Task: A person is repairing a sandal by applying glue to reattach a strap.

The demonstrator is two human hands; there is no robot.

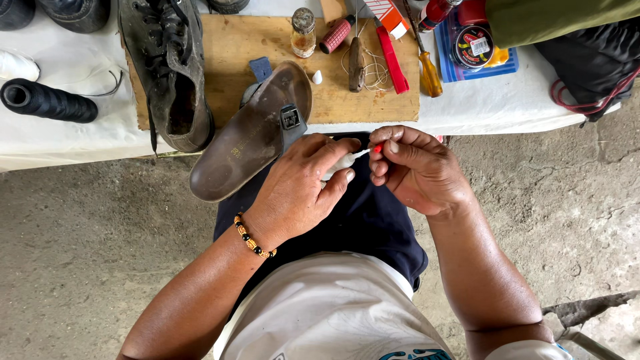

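Observation:
My left hand [303, 187] grips a small white glue tube [341, 163] over my lap. The fingertips of my right hand [413, 170] pinch the tube's small red cap [378, 148] at the end of its thin nozzle. A brown sandal [250, 137] with a grey buckle strap lies sole-side up just left of my left hand, half over the table's edge. A worn black lace-up shoe [173, 73] lies further left on the wooden board [280, 47].
On the white-covered table [73, 140] lie a black thread spool [47, 101], a small glass bottle [303, 32], a red-handled tool [337, 35], an awl with thread [358, 63], a red strip [392, 60], a yellow-handled screwdriver [429, 73] and a round tin [472, 47]. Concrete floor lies below.

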